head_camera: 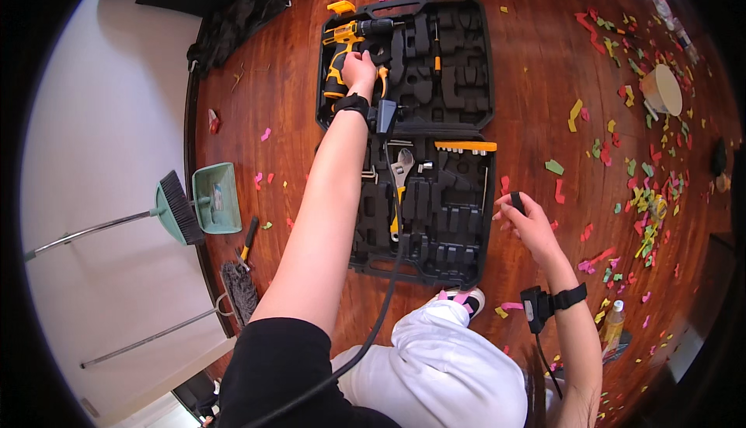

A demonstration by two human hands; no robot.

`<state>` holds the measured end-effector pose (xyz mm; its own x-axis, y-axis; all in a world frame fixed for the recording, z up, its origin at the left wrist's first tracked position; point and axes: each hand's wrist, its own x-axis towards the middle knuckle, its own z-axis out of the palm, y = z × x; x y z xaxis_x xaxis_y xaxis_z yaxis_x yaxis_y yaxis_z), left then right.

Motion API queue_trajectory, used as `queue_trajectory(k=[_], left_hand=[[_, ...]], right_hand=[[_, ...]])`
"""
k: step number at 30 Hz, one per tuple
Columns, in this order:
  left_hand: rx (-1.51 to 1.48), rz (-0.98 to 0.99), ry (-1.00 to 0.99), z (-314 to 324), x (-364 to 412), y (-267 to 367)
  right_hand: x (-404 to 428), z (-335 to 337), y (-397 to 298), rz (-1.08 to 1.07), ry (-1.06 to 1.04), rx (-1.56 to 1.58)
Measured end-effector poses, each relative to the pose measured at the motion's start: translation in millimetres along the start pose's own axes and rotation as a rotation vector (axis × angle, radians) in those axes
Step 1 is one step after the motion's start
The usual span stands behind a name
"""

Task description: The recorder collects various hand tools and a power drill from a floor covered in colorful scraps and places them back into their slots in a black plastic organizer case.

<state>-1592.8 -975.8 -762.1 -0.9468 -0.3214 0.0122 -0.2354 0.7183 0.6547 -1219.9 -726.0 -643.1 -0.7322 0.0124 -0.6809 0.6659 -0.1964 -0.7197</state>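
An open black plastic tool case [402, 269] lies on the floor before me. In its far half rests a yellow and black cordless drill [340, 60], chuck pointing right. My left hand [359, 71] is curled against the drill's handle, its fingertips partly hidden. Beside that wrist is a curved orange tool handle [383, 76]. A screwdriver [437, 60] sits farther right in the same half. The near half holds an adjustable wrench [398, 192], a yellow socket rail [465, 146] and hex keys [369, 175]. Right of the case, my right hand [527, 221] pinches a small black object [517, 202].
Scraps of coloured paper [641, 183] litter the wooden floor at right, around a white tub [662, 91] and a bottle [613, 326]. At left are a broom [175, 209], a dustpan [217, 197], a hammer [249, 240] and a grey duster [239, 291]. A black cable [391, 288] crosses the case.
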Motion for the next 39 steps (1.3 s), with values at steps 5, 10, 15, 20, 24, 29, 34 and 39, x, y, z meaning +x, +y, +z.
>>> queue_trajectory(k=[5,10,15,20,24,29,34,39], left_hand=[[0.165,-0.013,-0.098,-11.7,9.9,6.5],[0.194,-0.007,-0.182,-38.8,40.7,-1.3],[0.485,0.1,-0.326,-51.9,-62.9,33.7],[0.606,0.285,-0.494,-56.7,-65.9,24.9],[0.644,0.29,-0.576,-64.4,-48.4,41.8],[0.288,0.051,-0.923,-105.1,-45.5,74.1],[-0.008,-0.188,-1.066,-146.3,-38.7,75.1],[0.578,0.282,-0.536,-103.9,-17.9,34.8]], right_hand=[[1.7,3.2,-2.9,0.029,0.006,-0.007],[4.9,14.7,-4.9,0.013,-0.025,0.013],[-4.4,-12.7,1.6,0.043,0.048,0.014],[0.0,-9.5,1.1,0.05,0.039,-0.002],[-1.7,-3.7,-3.4,0.025,0.046,0.011],[-7.5,-10.5,1.8,0.007,0.058,0.004],[-9.1,-13.0,6.2,-0.002,0.049,0.03],[-6.3,-9.0,9.0,-0.022,0.018,0.048]])
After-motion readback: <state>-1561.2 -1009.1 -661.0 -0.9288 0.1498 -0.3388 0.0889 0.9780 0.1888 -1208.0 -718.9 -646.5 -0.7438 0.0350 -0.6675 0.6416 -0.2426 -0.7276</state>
